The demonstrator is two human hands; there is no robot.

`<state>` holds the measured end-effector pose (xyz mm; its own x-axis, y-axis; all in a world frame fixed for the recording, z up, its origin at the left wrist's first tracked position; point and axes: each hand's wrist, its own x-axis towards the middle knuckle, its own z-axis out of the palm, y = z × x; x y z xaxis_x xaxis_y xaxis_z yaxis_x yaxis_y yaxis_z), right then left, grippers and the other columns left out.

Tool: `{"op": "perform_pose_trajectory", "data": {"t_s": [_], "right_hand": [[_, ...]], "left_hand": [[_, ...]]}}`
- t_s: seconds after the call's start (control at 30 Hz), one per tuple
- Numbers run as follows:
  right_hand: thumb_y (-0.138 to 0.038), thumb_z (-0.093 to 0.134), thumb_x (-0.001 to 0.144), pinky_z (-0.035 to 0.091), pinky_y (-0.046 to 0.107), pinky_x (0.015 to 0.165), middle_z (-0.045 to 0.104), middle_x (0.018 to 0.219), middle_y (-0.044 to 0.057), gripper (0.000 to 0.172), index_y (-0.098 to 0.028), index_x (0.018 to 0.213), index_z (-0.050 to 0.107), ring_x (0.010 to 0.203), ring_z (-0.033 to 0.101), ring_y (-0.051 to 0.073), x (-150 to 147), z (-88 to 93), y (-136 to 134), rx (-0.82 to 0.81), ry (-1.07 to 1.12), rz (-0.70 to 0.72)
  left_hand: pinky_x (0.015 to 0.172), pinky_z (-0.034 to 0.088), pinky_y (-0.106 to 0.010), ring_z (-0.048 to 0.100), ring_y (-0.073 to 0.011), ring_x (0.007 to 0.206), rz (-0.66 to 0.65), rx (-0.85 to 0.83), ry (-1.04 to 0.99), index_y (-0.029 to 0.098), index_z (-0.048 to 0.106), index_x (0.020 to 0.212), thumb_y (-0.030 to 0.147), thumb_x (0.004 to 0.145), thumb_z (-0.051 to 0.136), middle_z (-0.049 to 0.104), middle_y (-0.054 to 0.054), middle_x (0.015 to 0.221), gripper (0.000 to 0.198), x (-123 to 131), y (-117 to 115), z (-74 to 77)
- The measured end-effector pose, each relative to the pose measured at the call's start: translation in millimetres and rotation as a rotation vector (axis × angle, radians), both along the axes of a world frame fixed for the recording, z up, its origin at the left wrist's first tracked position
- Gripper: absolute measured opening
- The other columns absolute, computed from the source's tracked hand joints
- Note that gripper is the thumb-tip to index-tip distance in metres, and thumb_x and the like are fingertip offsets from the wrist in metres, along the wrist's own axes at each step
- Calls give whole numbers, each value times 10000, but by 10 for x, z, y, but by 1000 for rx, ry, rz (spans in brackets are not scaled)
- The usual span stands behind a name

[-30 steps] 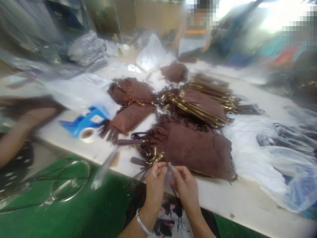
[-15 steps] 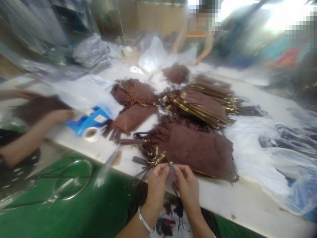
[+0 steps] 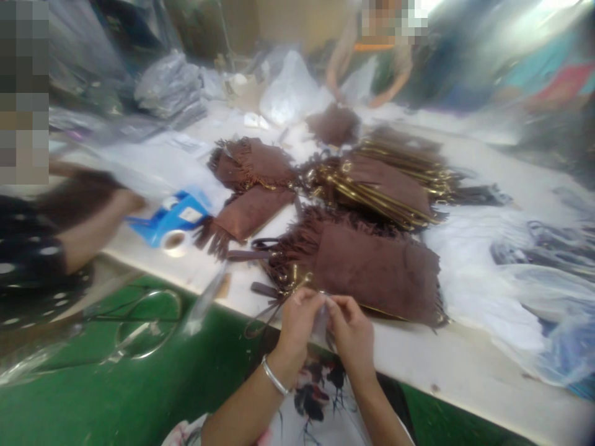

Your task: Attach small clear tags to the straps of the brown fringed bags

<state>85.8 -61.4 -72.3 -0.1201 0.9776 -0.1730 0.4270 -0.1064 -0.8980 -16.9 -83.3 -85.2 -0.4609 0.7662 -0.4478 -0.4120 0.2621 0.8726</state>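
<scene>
My left hand (image 3: 296, 322) and my right hand (image 3: 353, 331) meet at the table's near edge, both pinching a small clear plastic sleeve (image 3: 320, 319) with a dark strap in it. Just beyond my fingers lies a brown fringed suede bag (image 3: 372, 272) with gold hardware (image 3: 295, 279) and loose dark straps (image 3: 263, 291). A silver bangle (image 3: 274, 376) circles my left wrist. The picture is blurred, so the exact item between my fingers is hard to make out.
More brown fringed bags (image 3: 251, 186) and a stack with gold chains (image 3: 385, 186) cover the white table (image 3: 441, 365). A blue tape dispenser (image 3: 171, 220) lies left, by a co-worker's arm (image 3: 88, 229). Clear plastic bags (image 3: 534, 291) pile at right. Another person (image 3: 372, 68) works at the far side.
My hands have stayed together on the sleeve, shifting slightly. The co-worker's arm at left has reached further toward the blue dispenser. The view has tilted a little.
</scene>
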Motion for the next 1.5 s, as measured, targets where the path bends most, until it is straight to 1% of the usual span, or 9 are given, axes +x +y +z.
{"op": "perform_pose_trajectory", "data": {"t_s": [0.17,0.3,0.43,0.53,0.77,0.9,1.0,1.37,1.5], "right_hand": [[-457,524,893,428,261,694,680,823,8,267,-217,880,640,740,607,174,5,-2,-17,119,-117,7],[-431,501,906,431,270,753,683,894,18,257,-219,906,646,822,609,182,21,-3,-14,136,-91,26],[-468,495,899,448,255,641,647,726,-2,314,-212,1003,643,661,592,166,86,-11,0,-5,39,45],[-515,523,871,435,240,551,576,604,-33,370,-195,1028,623,549,540,149,135,-54,-6,-124,153,-27],[-562,539,849,396,227,509,519,575,-41,387,-190,891,636,520,467,131,103,-78,-81,-152,121,-78],[-525,543,860,464,265,653,656,847,36,365,-188,961,642,716,581,177,68,-43,-103,-44,71,-40],[-476,532,881,467,294,747,654,987,73,330,-188,995,645,843,599,204,67,-41,-96,81,-19,-11],[-355,484,927,406,282,757,611,910,37,209,-208,910,632,836,579,178,2,-3,-51,314,-281,77],[-348,476,932,387,276,705,630,878,26,197,-217,892,617,799,593,179,-27,-5,-39,301,-373,90]], "left_hand": [[571,401,-221,522,-115,578,-5,-42,4,164,617,710,304,681,706,593,10,651,168,8,40,60],[587,421,-228,546,-121,592,22,-15,-36,155,609,743,301,678,708,607,-4,673,187,27,28,86],[579,434,-237,563,-126,574,40,-13,-112,151,597,775,310,681,724,623,-17,684,225,37,11,63],[583,440,-243,582,-138,591,30,8,-156,141,600,799,310,695,729,649,-44,716,236,33,-4,56],[652,462,-273,612,-166,672,3,16,-169,140,605,818,321,729,705,654,-62,759,225,11,-15,45],[633,445,-256,581,-145,647,-4,-25,-38,149,613,826,355,717,713,641,-38,750,253,10,-14,27],[631,442,-252,572,-141,640,-14,-19,-11,155,615,817,367,706,720,636,-25,737,261,12,-23,18],[658,451,-276,604,-167,666,-21,28,25,153,603,783,339,735,685,672,-50,736,209,30,-10,-18],[665,457,-273,614,-170,667,-6,43,18,158,601,768,330,709,710,677,-41,722,212,43,-9,-7]]}}
